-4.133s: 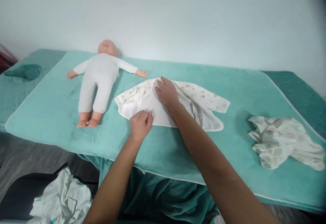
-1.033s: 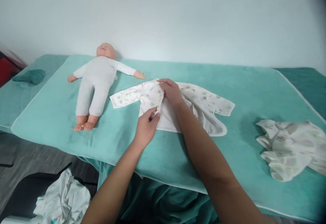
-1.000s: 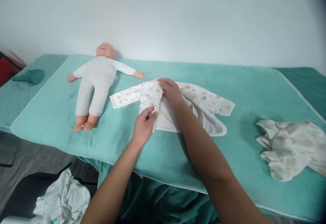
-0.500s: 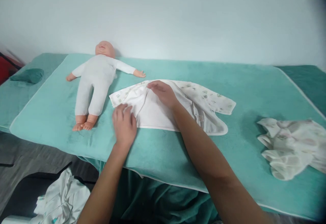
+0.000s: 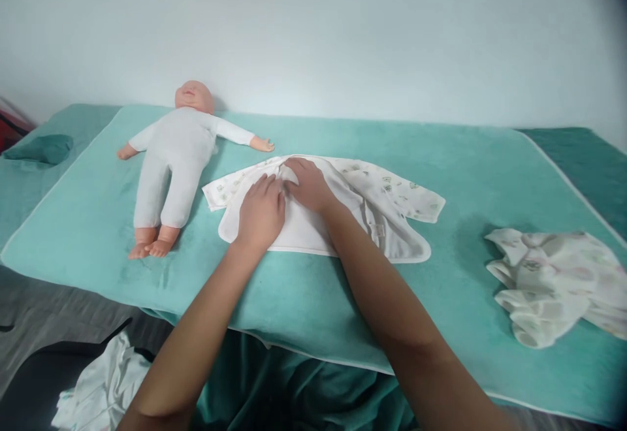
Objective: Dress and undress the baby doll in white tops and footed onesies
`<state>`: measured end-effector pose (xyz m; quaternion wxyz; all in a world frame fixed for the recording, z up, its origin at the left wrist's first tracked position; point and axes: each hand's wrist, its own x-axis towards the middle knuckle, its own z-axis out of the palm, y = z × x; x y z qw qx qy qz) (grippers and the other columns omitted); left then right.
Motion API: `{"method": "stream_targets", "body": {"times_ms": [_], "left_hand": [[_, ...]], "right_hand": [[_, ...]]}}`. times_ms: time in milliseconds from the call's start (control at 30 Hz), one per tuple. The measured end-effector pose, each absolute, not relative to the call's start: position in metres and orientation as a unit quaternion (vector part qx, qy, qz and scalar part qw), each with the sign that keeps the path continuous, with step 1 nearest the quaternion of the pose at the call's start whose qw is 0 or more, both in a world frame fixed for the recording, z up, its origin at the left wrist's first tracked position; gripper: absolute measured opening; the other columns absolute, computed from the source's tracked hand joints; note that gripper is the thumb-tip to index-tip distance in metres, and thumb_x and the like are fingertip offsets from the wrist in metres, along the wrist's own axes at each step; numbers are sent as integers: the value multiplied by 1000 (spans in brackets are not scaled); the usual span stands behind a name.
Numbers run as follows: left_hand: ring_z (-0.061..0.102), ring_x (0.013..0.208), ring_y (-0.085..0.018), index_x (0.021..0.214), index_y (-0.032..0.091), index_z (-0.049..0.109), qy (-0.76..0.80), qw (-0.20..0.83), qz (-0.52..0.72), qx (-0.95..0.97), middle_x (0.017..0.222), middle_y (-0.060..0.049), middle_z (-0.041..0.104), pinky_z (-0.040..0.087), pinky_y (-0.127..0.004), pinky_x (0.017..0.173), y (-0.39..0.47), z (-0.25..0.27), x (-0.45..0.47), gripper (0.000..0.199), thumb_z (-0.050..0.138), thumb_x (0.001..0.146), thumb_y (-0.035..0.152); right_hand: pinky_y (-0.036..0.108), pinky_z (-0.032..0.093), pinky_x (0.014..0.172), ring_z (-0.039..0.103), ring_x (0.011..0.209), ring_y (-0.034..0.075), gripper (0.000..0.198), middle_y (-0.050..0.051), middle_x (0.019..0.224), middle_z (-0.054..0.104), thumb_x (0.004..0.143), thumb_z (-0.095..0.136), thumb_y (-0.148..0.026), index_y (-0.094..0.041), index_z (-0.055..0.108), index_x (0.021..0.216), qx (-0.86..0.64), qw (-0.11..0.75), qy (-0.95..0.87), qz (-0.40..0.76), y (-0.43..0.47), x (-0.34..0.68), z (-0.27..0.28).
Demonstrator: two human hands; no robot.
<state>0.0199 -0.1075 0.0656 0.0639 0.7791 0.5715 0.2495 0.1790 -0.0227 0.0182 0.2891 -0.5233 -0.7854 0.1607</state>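
A white baby shirt point(image 5: 313, 235) with small printed figures on its sleeves lies spread open, inside up, on the green bed cover. My left hand point(image 5: 262, 209) rests on its left half, back of the hand up, fingers stretched toward the neckline. Close beside it, my right hand point(image 5: 309, 184) lies at the neckline with thumb and fingers apart; its fingertips touch the cloth. Left of the shirt, a baby doll point(image 5: 179, 140) in a white bodysuit lies on its back, arms out, one hand near the left sleeve.
Crumpled printed baby clothes point(image 5: 558, 281) lie at the right on the green cover point(image 5: 441, 326). At the lower left, more white cloth point(image 5: 105, 379) sits on a black chair point(image 5: 34, 379). A white wall point(image 5: 343, 39) stands behind the bed.
My left hand has moved right and up from the shirt's left edge, next to my right hand. The shirt's left front now lies flatter, its rounded corner showing. The view has shifted slightly.
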Motion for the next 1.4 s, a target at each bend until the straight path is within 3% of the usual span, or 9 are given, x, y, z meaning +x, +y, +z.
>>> {"method": "stream_targets", "body": {"times_ms": [133, 267, 400, 600, 800, 933, 1100, 1233, 1400], "left_hand": [[41, 157, -32, 151, 13, 53, 591, 119, 170, 779, 163, -17, 49, 33, -58, 128, -62, 54, 24, 50, 39, 108, 34], [33, 161, -30, 159, 19, 46, 599, 76, 146, 784, 170, -11, 40, 21, -58, 133, -40, 34, 13, 58, 36, 108, 43], [34, 160, -29, 158, 21, 49, 585, 29, 161, 794, 168, -8, 44, 19, -58, 132, -38, 23, 4, 57, 30, 109, 43], [36, 159, -31, 154, 25, 54, 576, 35, 173, 798, 167, -8, 45, 22, -59, 130, -41, 25, 2, 54, 38, 107, 46], [56, 144, -21, 131, 24, 71, 506, 51, 259, 821, 146, -6, 68, 26, -46, 130, -49, 27, -3, 40, 42, 106, 36], [60, 140, -20, 137, 24, 67, 507, 60, 248, 823, 148, -6, 68, 31, -43, 127, -51, 27, -1, 43, 39, 108, 37], [47, 152, -27, 149, 26, 59, 543, 32, 201, 815, 158, -5, 57, 21, -56, 131, -47, 27, 4, 50, 33, 109, 42], [39, 158, -29, 153, 29, 55, 562, 17, 182, 807, 164, -5, 50, 18, -62, 131, -44, 26, 6, 52, 33, 109, 46], [41, 156, -27, 152, 26, 56, 567, 1, 187, 802, 163, -7, 52, 21, -58, 130, -43, 24, 5, 53, 32, 109, 46]], "right_hand": [[57, 27, 127, 43, 151, 35, 53, 14, 162, 52, 95, 57, -31, -21, 56, 147, -550, 270, -775, 154, -20, 186, 18], [56, 26, 128, 45, 150, 35, 51, 16, 160, 54, 98, 55, -32, -17, 57, 147, -583, 252, -757, 153, -17, 199, 20], [55, 35, 124, 49, 145, 35, 50, 15, 154, 58, 95, 54, -27, -16, 60, 143, -594, 266, -744, 154, -13, 210, 21], [54, 46, 113, 60, 126, 34, 38, 13, 133, 71, 94, 48, -21, -21, 70, 125, -640, 319, -690, 110, -35, 234, 34], [60, 45, 101, 54, 121, 40, 29, 18, 125, 68, 87, 62, -29, -20, 71, 113, -766, 301, -569, -10, -64, 271, 46], [54, 48, 95, 57, 112, 36, 23, 17, 119, 67, 85, 68, -38, -21, 68, 102, -801, 295, -520, 38, -65, 278, 49], [43, 47, 82, 55, 78, 23, 21, 4, 85, 65, 87, 68, -39, -25, 55, 78, -780, 366, -491, 130, -59, 285, 54], [39, 44, 78, 52, 73, 20, 24, 1, 79, 63, 90, 67, -38, -25, 51, 77, -768, 408, -470, 147, -52, 292, 55], [36, 43, 76, 56, 76, 20, 22, 2, 85, 66, 89, 67, -39, -24, 53, 82, -775, 394, -463, 169, -54, 296, 59]]}}
